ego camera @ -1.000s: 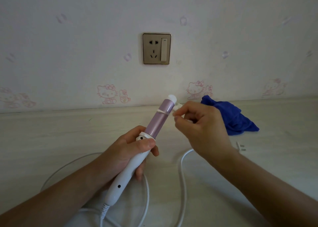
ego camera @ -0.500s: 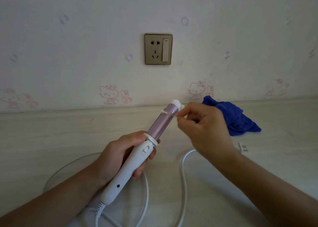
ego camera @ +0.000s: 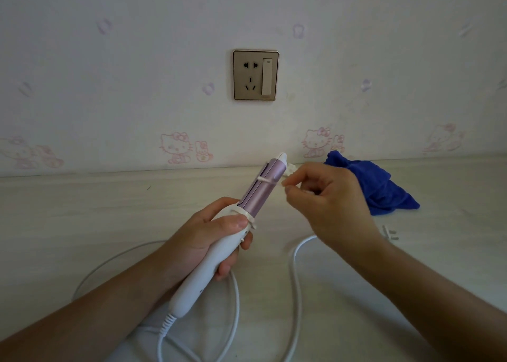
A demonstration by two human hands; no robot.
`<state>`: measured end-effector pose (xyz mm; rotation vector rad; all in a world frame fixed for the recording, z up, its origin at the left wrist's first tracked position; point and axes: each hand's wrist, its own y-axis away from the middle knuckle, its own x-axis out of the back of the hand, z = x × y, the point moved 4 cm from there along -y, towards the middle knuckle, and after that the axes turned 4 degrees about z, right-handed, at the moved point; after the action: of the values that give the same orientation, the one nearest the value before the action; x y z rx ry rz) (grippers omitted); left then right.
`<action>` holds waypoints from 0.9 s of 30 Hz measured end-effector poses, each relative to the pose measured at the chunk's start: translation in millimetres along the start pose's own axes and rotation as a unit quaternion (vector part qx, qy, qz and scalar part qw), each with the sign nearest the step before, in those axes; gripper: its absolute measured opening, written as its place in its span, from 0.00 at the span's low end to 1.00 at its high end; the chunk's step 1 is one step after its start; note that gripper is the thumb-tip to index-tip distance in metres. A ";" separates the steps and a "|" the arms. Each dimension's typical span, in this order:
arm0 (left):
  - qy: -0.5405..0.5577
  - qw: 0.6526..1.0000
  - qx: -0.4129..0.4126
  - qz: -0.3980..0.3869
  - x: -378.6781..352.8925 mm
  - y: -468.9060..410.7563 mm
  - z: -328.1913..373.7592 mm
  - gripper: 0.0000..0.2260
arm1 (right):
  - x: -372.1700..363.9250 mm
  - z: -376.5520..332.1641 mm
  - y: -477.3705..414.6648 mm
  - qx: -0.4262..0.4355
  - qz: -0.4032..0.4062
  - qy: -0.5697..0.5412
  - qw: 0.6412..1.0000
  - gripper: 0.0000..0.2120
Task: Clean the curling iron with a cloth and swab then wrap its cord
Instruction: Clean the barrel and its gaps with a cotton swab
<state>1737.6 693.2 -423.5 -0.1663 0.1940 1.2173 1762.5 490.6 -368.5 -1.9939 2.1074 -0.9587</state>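
Left hand [ego camera: 211,241] grips the curling iron [ego camera: 260,191] by its white handle, fingers [ego camera: 233,223] wrapped round it, thumb on top just below the collar. The iron is held above the counter [ego camera: 82,210], tilted, with the pink barrel pointing up and right toward the wall [ego camera: 137,60] and the white tip uppermost.

Right hand [ego camera: 332,199] is just right of the barrel. Its thumb and forefinger pinch one end of the swab [ego camera: 267,180]; the other fingers are curled in. The swab's thin white stick lies crosswise over the upper barrel, touching it. There's a small white bit behind the tip; can't tell what it is.

Cloth [ego camera: 384,188], blue and crumpled, is on the counter against the wall, right of the right hand and apart from the iron.

Cord [ego camera: 295,265] leaves the handle's base and lies in loose loops on the counter under both forearms. Plug [ego camera: 389,232] lies on the counter below the cloth, not in the wall socket [ego camera: 255,75] above.
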 end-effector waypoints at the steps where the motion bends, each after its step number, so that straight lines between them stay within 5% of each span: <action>1: 0.004 1.000 -0.001 0.001 0.1 0.3 0.4 0.15 | 0.1 0.9 0.1 0.000 -0.005 -0.001 1.000 0.10; 5: 0.001 1.000 -0.005 0.012 1.6 0.2 2.8 0.19 | -18.1 -8.9 16.7 0.039 -0.090 0.005 0.995 0.13; 9: 0.000 1.000 -0.001 0.006 -0.1 0.8 2.7 0.16 | 2.9 5.1 -4.3 0.000 0.004 -0.029 1.000 0.13; 14: -0.017 1.000 -0.005 0.006 -1.4 0.6 2.3 0.18 | -8.0 -1.3 6.9 0.026 -0.035 -0.035 0.998 0.10; 19: -0.028 1.000 -0.002 0.013 -2.1 2.0 2.0 0.18 | 19.7 9.8 -17.4 -0.019 0.070 -0.027 0.997 0.10; 27: -0.037 0.999 0.027 -0.008 -5.8 3.2 5.2 0.24 | 2.3 4.9 -2.9 0.006 0.004 -0.033 0.999 0.13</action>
<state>1733.0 690.1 -417.1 -0.0760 0.1608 1.1984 1766.9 486.8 -370.2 -1.9808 2.0701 -0.8884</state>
